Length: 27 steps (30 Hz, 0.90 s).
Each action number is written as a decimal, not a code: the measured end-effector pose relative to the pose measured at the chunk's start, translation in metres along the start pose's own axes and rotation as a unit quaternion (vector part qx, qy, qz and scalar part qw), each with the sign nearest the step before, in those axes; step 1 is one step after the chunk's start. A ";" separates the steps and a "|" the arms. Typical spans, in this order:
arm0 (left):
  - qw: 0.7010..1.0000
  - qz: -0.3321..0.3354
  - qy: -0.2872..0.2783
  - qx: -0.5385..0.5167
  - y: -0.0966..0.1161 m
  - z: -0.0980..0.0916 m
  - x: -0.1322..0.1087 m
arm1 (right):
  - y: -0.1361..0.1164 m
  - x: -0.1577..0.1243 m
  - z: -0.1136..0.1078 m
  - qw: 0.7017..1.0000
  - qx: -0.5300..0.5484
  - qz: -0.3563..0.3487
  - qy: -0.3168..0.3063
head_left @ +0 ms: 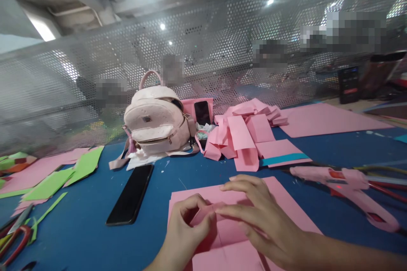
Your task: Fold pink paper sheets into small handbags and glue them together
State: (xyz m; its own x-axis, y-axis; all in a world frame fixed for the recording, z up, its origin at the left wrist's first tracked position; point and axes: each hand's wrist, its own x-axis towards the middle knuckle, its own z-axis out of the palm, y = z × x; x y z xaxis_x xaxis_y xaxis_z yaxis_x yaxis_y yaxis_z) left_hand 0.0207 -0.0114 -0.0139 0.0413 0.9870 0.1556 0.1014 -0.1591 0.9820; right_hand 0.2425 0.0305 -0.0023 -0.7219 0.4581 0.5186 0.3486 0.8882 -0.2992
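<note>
In front of me a folded pink paper piece [227, 258] lies over larger pink sheets [280, 203]. My left hand [187, 228] pinches a raised flap of the folded paper between thumb and bent fingers. From the right, my right hand [257, 216] rests over the same paper with its fingers spread, the index fingertip touching the flap near my left thumb. Its palm hides part of the paper. Creases run across the folded piece. A pink glue gun [346, 182] lies to the right, apart from my hands.
A black phone [131, 194] lies left of the sheets. Behind stand a pale backpack [155, 118] and a heap of folded pink paper [244, 131]. Green paper [52, 183] and red-handled scissors [19, 241] are at left. A perforated metal screen [216, 55] borders the blue table [85, 224].
</note>
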 end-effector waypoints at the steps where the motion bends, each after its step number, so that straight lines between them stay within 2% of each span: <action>1: 1.000 0.000 0.001 0.000 0.000 0.000 0.000 | 0.000 0.000 0.000 1.000 -0.003 -0.001 0.001; 14: 1.000 -0.008 0.006 0.016 0.002 0.000 0.000 | -0.001 0.003 0.000 1.000 0.011 0.005 0.013; 27: 1.000 -0.011 0.020 0.021 0.001 -0.001 -0.002 | -0.004 0.000 -0.005 0.995 0.062 -0.022 0.079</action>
State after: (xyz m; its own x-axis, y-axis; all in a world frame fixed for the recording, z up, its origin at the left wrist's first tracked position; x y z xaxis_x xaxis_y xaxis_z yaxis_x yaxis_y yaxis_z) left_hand 0.0198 -0.0132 -0.0128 -0.0002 0.9903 0.1391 0.1439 -0.1376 0.9800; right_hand 0.2440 0.0270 0.0029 -0.6277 0.4281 0.6502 0.2362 0.9006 -0.3649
